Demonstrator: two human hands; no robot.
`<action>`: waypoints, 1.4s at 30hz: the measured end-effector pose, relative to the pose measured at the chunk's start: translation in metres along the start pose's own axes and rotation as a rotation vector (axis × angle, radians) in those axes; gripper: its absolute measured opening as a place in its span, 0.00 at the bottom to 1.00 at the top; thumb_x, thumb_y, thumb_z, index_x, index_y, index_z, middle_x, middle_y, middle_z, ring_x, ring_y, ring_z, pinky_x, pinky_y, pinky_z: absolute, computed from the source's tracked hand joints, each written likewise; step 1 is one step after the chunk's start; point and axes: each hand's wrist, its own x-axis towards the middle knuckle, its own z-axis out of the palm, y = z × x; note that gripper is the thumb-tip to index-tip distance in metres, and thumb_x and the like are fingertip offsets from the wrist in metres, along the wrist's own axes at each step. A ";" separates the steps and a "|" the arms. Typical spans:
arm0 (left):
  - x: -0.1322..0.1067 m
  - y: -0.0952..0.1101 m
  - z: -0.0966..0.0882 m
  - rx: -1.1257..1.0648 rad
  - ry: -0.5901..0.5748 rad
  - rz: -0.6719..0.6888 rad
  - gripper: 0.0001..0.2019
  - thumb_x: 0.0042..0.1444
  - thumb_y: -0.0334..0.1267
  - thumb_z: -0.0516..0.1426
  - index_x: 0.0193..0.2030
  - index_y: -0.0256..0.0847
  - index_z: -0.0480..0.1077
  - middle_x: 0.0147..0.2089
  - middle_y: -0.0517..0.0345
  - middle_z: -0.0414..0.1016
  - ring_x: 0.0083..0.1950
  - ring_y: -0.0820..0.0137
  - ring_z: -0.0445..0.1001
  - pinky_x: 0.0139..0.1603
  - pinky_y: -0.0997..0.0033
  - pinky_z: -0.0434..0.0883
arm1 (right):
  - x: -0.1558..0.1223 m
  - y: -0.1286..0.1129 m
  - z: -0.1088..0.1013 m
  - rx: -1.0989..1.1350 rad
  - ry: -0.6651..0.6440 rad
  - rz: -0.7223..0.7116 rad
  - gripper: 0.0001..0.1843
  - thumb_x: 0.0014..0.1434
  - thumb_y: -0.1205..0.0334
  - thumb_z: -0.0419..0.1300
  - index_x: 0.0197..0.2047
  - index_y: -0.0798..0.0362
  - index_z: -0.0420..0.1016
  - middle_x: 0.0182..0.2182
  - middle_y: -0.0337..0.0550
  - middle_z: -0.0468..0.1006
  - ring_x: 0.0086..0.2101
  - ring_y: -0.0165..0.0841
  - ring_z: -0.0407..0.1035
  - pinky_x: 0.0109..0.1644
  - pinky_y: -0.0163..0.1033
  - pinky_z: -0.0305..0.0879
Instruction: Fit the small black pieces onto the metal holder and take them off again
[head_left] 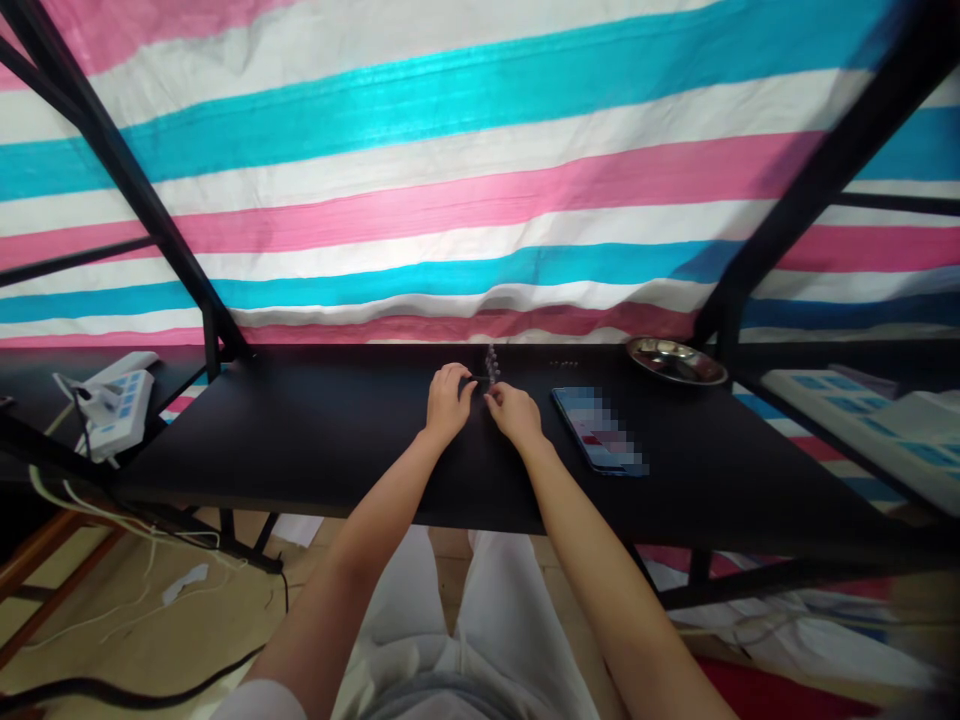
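Both my hands rest close together on the black table (pixel 315 440), near its far middle. My left hand (pixel 448 402) is curled, its fingers pinched on the end of a small dark thing. My right hand (pixel 514 411) is curled too, and its fingertips pinch the same small piece (pixel 491 368), which looks like a short string of clear beads standing up between the hands. What the piece is exactly I cannot make out at this size.
A phone (pixel 600 430) lies flat on the table right of my hands. A metal dish (pixel 675 361) sits at the back right. A white power strip (pixel 112 405) with cables lies on the left. Black frame posts stand left and right; a striped sheet hangs behind.
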 end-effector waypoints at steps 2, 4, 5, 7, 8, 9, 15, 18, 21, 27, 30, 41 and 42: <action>0.000 0.000 0.000 -0.013 0.016 0.006 0.04 0.58 0.35 0.50 0.38 0.40 0.63 0.44 0.52 0.69 0.46 0.68 0.66 0.48 0.65 0.65 | 0.000 0.000 0.000 0.004 -0.004 -0.008 0.11 0.58 0.59 0.51 0.41 0.51 0.71 0.34 0.44 0.77 0.34 0.34 0.70 0.33 0.34 0.57; 0.000 0.000 0.000 -0.027 0.030 0.010 0.04 0.58 0.36 0.50 0.39 0.40 0.63 0.44 0.52 0.69 0.47 0.68 0.67 0.49 0.66 0.66 | 0.000 -0.001 0.000 0.011 0.001 -0.021 0.11 0.58 0.59 0.51 0.41 0.51 0.71 0.33 0.43 0.77 0.34 0.33 0.70 0.33 0.34 0.57; 0.000 0.000 0.000 -0.034 0.036 0.011 0.04 0.59 0.36 0.50 0.39 0.40 0.63 0.44 0.51 0.69 0.47 0.68 0.67 0.49 0.66 0.66 | 0.000 -0.001 0.000 0.014 0.006 -0.028 0.11 0.58 0.59 0.51 0.41 0.50 0.71 0.32 0.42 0.77 0.34 0.33 0.70 0.33 0.34 0.57; 0.000 0.001 0.000 -0.046 0.039 0.012 0.05 0.59 0.36 0.50 0.39 0.40 0.63 0.44 0.51 0.69 0.47 0.68 0.67 0.49 0.66 0.66 | -0.001 -0.001 0.001 0.017 0.014 -0.035 0.11 0.58 0.59 0.51 0.40 0.50 0.71 0.32 0.42 0.77 0.34 0.33 0.70 0.33 0.34 0.56; 0.000 0.001 0.000 -0.048 0.036 0.011 0.05 0.59 0.37 0.50 0.39 0.40 0.63 0.44 0.51 0.69 0.47 0.68 0.67 0.49 0.65 0.66 | -0.001 -0.001 0.001 0.018 0.014 -0.037 0.11 0.58 0.59 0.51 0.40 0.50 0.71 0.32 0.42 0.77 0.33 0.33 0.70 0.32 0.34 0.56; 0.000 0.001 0.001 -0.047 0.031 0.008 0.05 0.59 0.37 0.50 0.38 0.41 0.64 0.44 0.51 0.69 0.47 0.68 0.67 0.50 0.65 0.66 | -0.001 -0.001 0.000 0.016 0.014 -0.040 0.11 0.58 0.59 0.51 0.40 0.50 0.71 0.32 0.42 0.77 0.33 0.33 0.70 0.32 0.34 0.56; 0.001 0.003 -0.001 -0.024 0.022 0.012 0.07 0.59 0.38 0.49 0.40 0.40 0.65 0.44 0.51 0.69 0.48 0.68 0.67 0.50 0.64 0.66 | -0.002 -0.002 -0.002 -0.011 0.002 -0.067 0.11 0.59 0.60 0.51 0.41 0.51 0.71 0.33 0.43 0.77 0.33 0.33 0.70 0.33 0.33 0.57; 0.000 0.006 -0.002 -0.027 0.018 0.046 0.09 0.59 0.37 0.49 0.43 0.40 0.65 0.45 0.50 0.69 0.48 0.68 0.67 0.51 0.64 0.66 | -0.003 -0.003 -0.002 -0.029 -0.010 -0.081 0.10 0.59 0.60 0.50 0.41 0.51 0.71 0.33 0.43 0.77 0.33 0.33 0.70 0.32 0.33 0.56; 0.000 0.008 -0.003 -0.019 -0.009 0.070 0.11 0.59 0.37 0.48 0.45 0.40 0.67 0.46 0.50 0.68 0.49 0.68 0.67 0.52 0.63 0.65 | -0.004 -0.004 -0.003 -0.042 -0.022 -0.092 0.10 0.59 0.60 0.51 0.41 0.51 0.70 0.34 0.43 0.76 0.33 0.32 0.70 0.32 0.33 0.56; -0.002 0.008 -0.002 -0.018 -0.047 0.069 0.09 0.58 0.36 0.50 0.41 0.41 0.69 0.46 0.51 0.68 0.48 0.68 0.67 0.50 0.62 0.66 | -0.003 -0.005 -0.002 -0.036 -0.007 -0.072 0.10 0.58 0.57 0.52 0.39 0.51 0.70 0.32 0.43 0.76 0.32 0.32 0.69 0.31 0.33 0.55; -0.001 0.005 0.000 -0.041 -0.041 0.039 0.06 0.56 0.35 0.52 0.38 0.40 0.69 0.45 0.52 0.69 0.47 0.68 0.67 0.50 0.64 0.66 | -0.002 -0.004 0.000 -0.020 0.015 -0.068 0.10 0.57 0.57 0.53 0.38 0.51 0.70 0.32 0.42 0.76 0.32 0.32 0.70 0.30 0.33 0.54; 0.002 0.003 0.001 -0.124 -0.105 -0.076 0.02 0.52 0.33 0.56 0.34 0.40 0.67 0.43 0.54 0.70 0.45 0.70 0.69 0.43 0.68 0.68 | -0.003 -0.003 -0.001 0.009 0.054 -0.124 0.12 0.58 0.55 0.52 0.38 0.51 0.72 0.30 0.41 0.77 0.32 0.33 0.70 0.31 0.33 0.53; 0.002 0.004 0.001 -0.123 -0.109 -0.077 0.02 0.52 0.33 0.56 0.34 0.40 0.67 0.42 0.54 0.70 0.45 0.70 0.69 0.42 0.68 0.68 | -0.003 -0.003 -0.002 0.006 0.059 -0.130 0.12 0.58 0.55 0.51 0.38 0.51 0.72 0.30 0.41 0.77 0.32 0.33 0.70 0.31 0.33 0.53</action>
